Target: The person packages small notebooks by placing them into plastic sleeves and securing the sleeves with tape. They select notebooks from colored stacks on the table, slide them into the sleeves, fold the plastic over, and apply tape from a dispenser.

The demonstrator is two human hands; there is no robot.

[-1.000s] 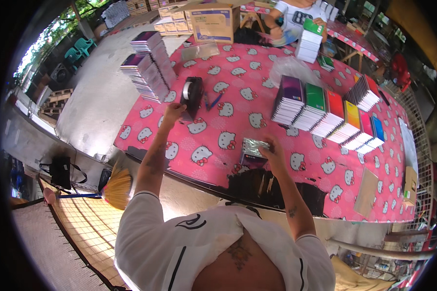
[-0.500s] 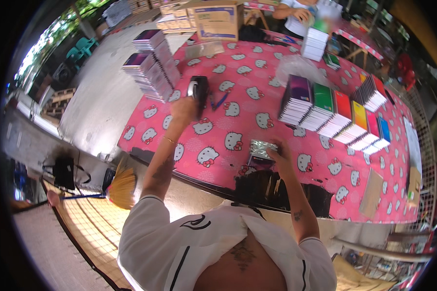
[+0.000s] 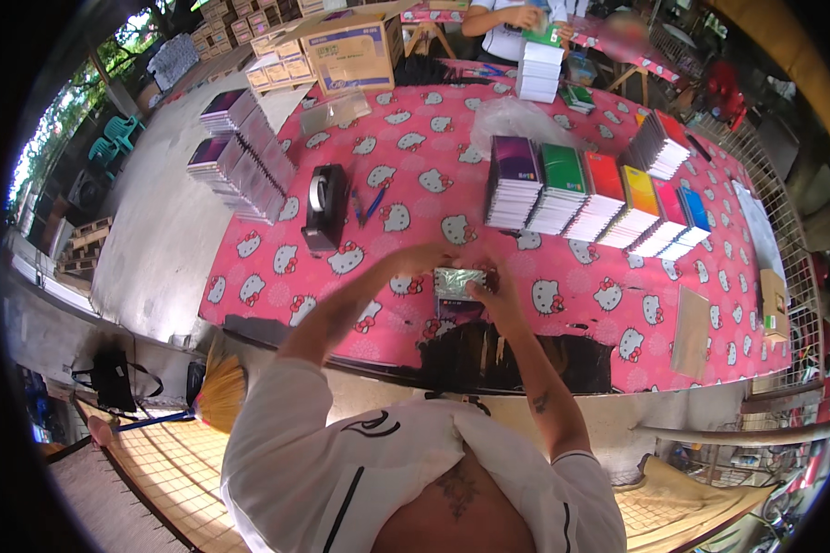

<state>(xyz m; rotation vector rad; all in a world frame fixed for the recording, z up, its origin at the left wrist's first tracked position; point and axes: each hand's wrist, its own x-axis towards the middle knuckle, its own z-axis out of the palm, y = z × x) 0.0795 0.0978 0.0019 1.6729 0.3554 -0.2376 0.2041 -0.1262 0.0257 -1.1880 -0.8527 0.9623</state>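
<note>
On the near part of the table is a small stack [image 3: 459, 284] wrapped in shiny clear plastic, with a dark purple side toward me; it looks like notebooks. My right hand [image 3: 498, 288] grips its right side, thumb on top. At its far left edge is my left hand [image 3: 433, 257], fingers drawn together; anything between them is too small to make out. A black tape dispenser [image 3: 325, 207] stands to the left, beyond my left forearm. Beside it lie a blue pen [image 3: 375, 205] and another slim dark tool [image 3: 356, 205].
Spiral notebooks [image 3: 242, 157] are piled at the table's left edge. Several coloured notebook stacks [image 3: 563, 170] stand in a row on the right, behind them clear plastic [image 3: 512, 129]. A cardboard box [image 3: 350, 57] is at the back. Across the table, a person [image 3: 493, 23] handles a notebook stack [image 3: 538, 74].
My left hand has left the tape dispenser and come right and nearer, to the wrapped stack. My right hand stays on that stack. The whole view has shifted slightly.
</note>
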